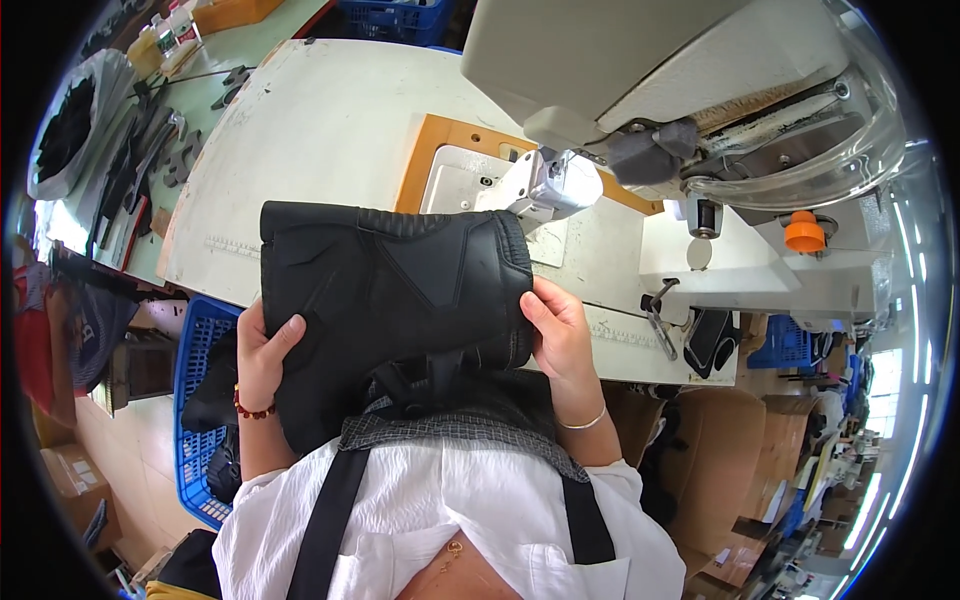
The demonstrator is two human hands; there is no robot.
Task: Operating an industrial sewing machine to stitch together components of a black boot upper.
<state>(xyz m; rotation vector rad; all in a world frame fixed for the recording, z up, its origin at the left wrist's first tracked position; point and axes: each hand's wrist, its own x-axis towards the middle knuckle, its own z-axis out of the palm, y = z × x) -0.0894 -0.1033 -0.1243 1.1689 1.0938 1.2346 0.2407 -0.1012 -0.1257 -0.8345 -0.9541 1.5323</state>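
Note:
I hold a large black padded fabric piece [390, 290] with stitched seams up in front of me, over the near edge of a white sewing table [330, 120]. My left hand [262, 352] grips its lower left edge, thumb on top, with a red bead bracelet at the wrist. My right hand [555, 335] grips its right edge, a thin bangle at the wrist. The piece hides the table edge below it. A white sewing machine [650, 70] stands just beyond, its needle head [550, 185] right above the piece's top right corner.
A blue plastic crate [195, 400] with dark pieces stands on the floor at my left. Black cut parts [135, 170] and a bag [65, 125] lie on a green table at far left. An orange spool cap [803, 232] sits on the machine base. Cardboard boxes [720, 450] stand at right.

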